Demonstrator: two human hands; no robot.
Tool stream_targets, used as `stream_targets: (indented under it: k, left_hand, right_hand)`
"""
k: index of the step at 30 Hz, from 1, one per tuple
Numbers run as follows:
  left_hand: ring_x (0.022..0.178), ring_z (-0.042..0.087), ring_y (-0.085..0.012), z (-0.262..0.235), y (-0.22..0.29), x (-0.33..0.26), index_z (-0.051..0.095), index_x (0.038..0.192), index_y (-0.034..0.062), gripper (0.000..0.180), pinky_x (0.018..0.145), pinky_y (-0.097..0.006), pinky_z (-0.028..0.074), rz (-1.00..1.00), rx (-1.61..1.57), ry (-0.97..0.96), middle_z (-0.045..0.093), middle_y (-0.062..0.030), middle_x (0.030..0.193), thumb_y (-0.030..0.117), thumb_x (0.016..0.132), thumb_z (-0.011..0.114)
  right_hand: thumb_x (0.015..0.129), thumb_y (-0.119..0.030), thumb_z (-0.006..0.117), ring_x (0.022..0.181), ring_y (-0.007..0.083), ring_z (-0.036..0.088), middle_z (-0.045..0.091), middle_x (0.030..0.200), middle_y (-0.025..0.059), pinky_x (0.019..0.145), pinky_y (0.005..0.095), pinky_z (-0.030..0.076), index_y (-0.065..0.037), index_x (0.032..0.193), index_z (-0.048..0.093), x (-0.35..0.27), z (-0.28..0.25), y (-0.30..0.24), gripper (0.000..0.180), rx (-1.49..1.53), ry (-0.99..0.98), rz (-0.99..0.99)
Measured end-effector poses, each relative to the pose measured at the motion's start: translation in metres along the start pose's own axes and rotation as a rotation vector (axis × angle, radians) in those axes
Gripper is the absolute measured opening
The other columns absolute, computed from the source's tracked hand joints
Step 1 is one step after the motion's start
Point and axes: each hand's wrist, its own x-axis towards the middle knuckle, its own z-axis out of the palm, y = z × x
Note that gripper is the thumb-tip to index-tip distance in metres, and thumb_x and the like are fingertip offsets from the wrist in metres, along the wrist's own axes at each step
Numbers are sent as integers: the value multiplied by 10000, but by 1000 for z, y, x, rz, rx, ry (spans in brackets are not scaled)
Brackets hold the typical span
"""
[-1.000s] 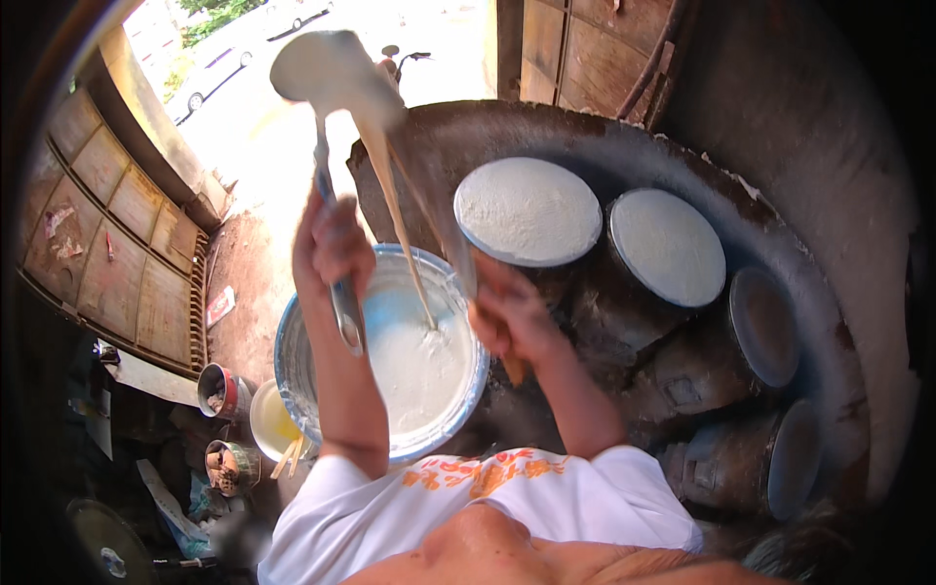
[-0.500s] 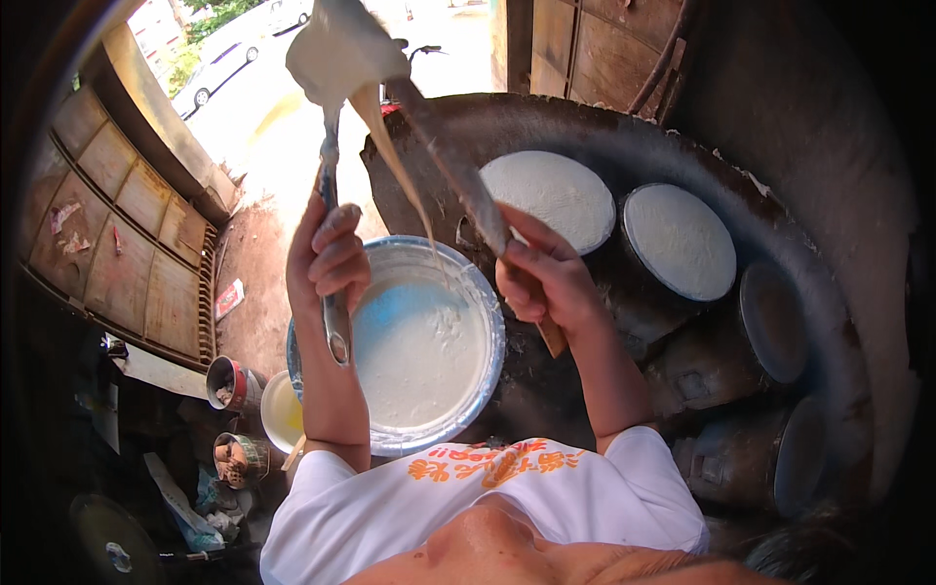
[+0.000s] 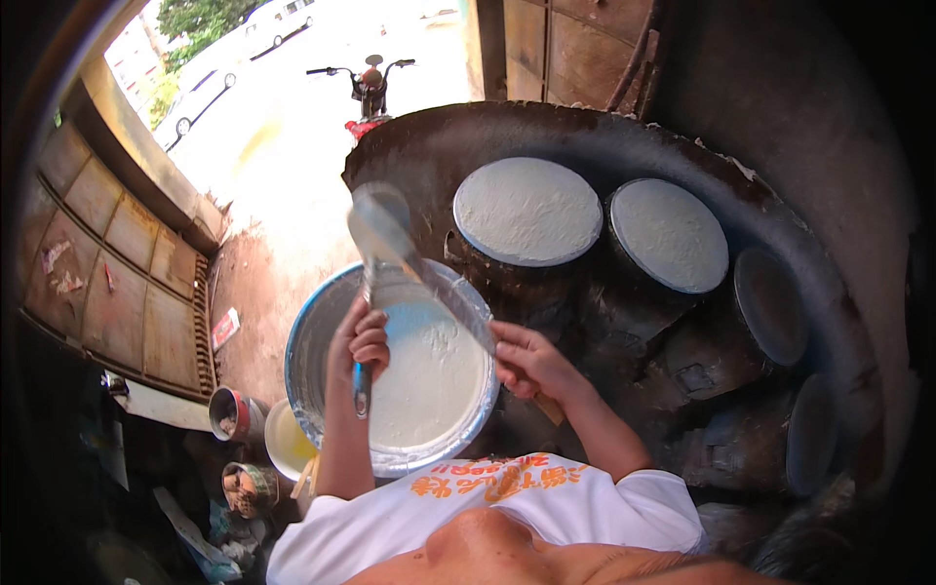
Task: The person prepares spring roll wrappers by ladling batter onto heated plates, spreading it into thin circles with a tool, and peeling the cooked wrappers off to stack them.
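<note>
Left hand [image 3: 369, 341]: your fingers are wrapped round the handle of a ladle [image 3: 378, 219], its bowl end up and away from you, the handle's butt showing below your grip.
Right hand [image 3: 529, 361]: closed round the wooden grip of a flat blade [image 3: 453, 307], which slants up and leftward to the ladle's bowl. Holding one tool in each hand probably lets you work the blade against the bowl.
Basin [image 3: 295, 361]: wide, blue-rimmed, in front of your body and under your forearms; being so near likely means drips land back inside it.
Batter [image 3: 434, 385]: pale and thick-looking, pooled in the basin, its surface ridged near the far side.
Round plates: two pale coatings [image 3: 527, 212] [image 3: 669, 235] cover the farther pair; two dark plates [image 3: 772, 306] [image 3: 812, 436] stand bare nearer your right side. The arc seems to keep all four within your reach.
Left side: a small bowl [image 3: 278, 429] with something yellow, pale sticks [image 3: 306, 478] beside it.
Hard to make out: the ladle's bowl is blurred, so you can't tell what it carries or whether the blade touches it. Your left forearm hides part of the basin; the lower right sinks into shadow.
</note>
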Motion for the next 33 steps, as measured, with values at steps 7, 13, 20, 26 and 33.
stream_targets:
  k: [7,13,20,26,33]
  left_hand:
    - [382,308,-54,13,8,-25,366,754,86,349,334,-192,320,162,371,29,288,38,532,325,1008,373]
    - [380,363,-70,-72,36,-37,353,704,88,329,372,-203,366,-10,-365,206,363,38,515,256,980,414]
    - [351,247,-52,-21,22,-58,374,715,116,359,315,-181,261,225,338,110,295,33,538,297,1020,317]
    - [370,242,-36,-31,45,-26,498,838,116,284,326,-191,235,-363,27,3,308,61,542,307,1006,371]
    - [379,245,-41,-5,-134,150,394,755,89,316,350,-199,267,-636,-141,244,300,55,534,284,1004,385]
  right_hand:
    - [969,-172,472,389,84,398,506,587,63,351,216,316,-170,1429,321,20,-7,19,484,65,-40,-46]
    - [973,-146,430,393,59,385,511,609,37,357,207,314,-89,1422,313,53,-10,84,468,-89,51,136]
    - [974,-154,427,385,74,391,509,607,47,353,211,316,-81,1399,348,24,-1,51,439,130,-33,-18]
    - [957,-172,450,356,80,405,463,518,17,328,203,303,-88,1329,433,7,-5,74,381,155,32,-82]
    - [973,-213,430,385,61,369,469,573,27,370,194,331,-119,1310,423,-100,-53,83,350,248,495,-434]
